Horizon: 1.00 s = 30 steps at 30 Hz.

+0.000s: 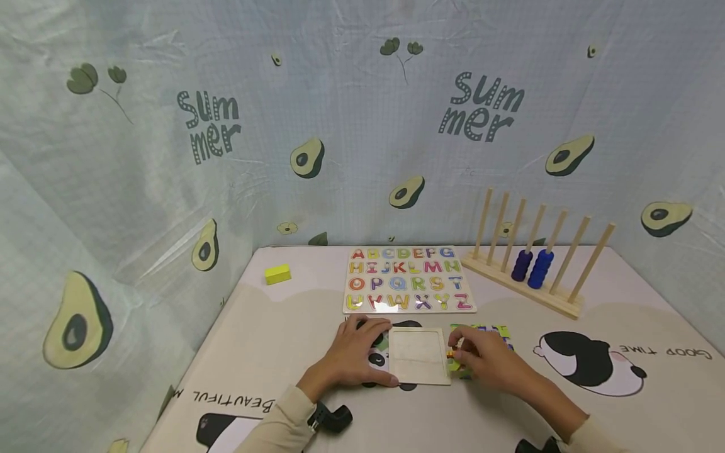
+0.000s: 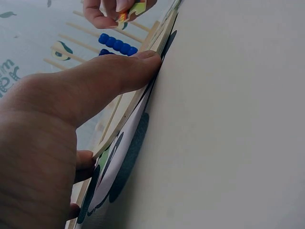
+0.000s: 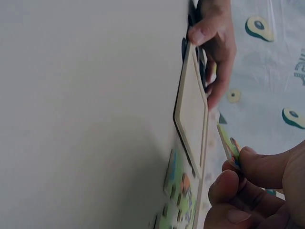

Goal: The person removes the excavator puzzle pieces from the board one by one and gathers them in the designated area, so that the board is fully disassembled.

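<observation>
A shallow square wooden puzzle tray (image 1: 419, 357) lies on the table with its light recessed bottom bare. My left hand (image 1: 352, 353) holds it at the left side, thumb at the near corner and fingers toward the far one. Just right of the tray, my right hand (image 1: 491, 358) pinches a small jigsaw piece (image 3: 229, 145) between thumb and index finger, raised above the table. The piece is green and yellow with orange and blue. Beneath and beyond the right hand lie several loose jigsaw pieces (image 3: 178, 186), partly hidden by it in the head view.
Behind the tray lies an alphabet board (image 1: 410, 280) with coloured letters. A wooden peg rack (image 1: 521, 286) with dark blue and blue beads stands at the back right. At the back left is a yellow block (image 1: 277, 274). The tablecloth (image 1: 272, 352) has printed animals and words.
</observation>
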{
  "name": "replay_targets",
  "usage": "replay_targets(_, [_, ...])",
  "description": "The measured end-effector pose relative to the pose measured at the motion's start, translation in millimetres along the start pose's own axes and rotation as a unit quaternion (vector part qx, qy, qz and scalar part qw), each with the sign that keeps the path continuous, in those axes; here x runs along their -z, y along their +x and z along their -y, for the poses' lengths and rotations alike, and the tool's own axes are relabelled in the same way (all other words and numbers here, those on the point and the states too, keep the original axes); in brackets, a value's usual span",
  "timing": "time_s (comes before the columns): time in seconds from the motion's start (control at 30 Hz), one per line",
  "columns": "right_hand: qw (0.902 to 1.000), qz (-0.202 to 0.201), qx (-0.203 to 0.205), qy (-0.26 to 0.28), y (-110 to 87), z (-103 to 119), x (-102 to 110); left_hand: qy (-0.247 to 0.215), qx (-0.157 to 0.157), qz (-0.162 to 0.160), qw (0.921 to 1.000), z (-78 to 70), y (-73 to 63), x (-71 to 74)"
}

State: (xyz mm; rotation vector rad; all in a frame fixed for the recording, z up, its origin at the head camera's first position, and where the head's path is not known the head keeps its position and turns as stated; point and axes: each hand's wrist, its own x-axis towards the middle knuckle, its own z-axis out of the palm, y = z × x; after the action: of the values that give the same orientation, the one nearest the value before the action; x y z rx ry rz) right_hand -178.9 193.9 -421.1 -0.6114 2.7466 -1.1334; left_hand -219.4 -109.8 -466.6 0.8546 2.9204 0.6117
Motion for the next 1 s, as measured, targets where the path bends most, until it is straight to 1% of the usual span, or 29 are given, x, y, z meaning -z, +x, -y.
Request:
replay_targets(0.2, [0.9994, -0.023, -0.025, 0.002, -9.2, -10, 18, 0.003, -0.001, -0.002, 1.0, 0.5, 0.7, 0.0])
replay_targets(0.27, [0.9992, -0.032, -0.026, 0.002, -12.4, -14, 24, 0.005, 0.0, -0.003, 1.0, 0.4, 1.0, 0.5])
replay_targets(0.33, [0.9989, -0.035, -0.03, 0.007, -16.6, -19, 30, 0.005, 0.001, -0.003, 1.0, 0.1, 1.1, 1.0])
replay_targets(0.43, [0.9986, -0.037, -0.038, 0.0, -24.0, -27, 37, 0.007, 0.0, -0.004, 1.0, -0.2, 1.2, 1.3])
replay_targets(0.53, [0.9974, -0.04, -0.06, -0.007, -30.4, -35, 45, 0.008, -0.001, -0.004, 1.0, -0.1, 1.0, 1.1])
replay_targets(0.7, [0.9952, -0.031, -0.092, -0.009, -36.9, -49, 52, 0.008, 0.0, -0.004, 1.0, 1.1, 0.4, 0.4])
replay_targets(0.9, [0.9954, -0.005, -0.095, -0.007, -44.5, -61, 52, 0.003, -0.003, -0.008, 1.0, 0.7, -0.6, 0.6])
replay_targets(1.0, [0.9951, -0.004, -0.097, -0.016, -46.7, -65, 49, 0.002, -0.003, -0.007, 1.0, 0.1, -0.4, 0.4])
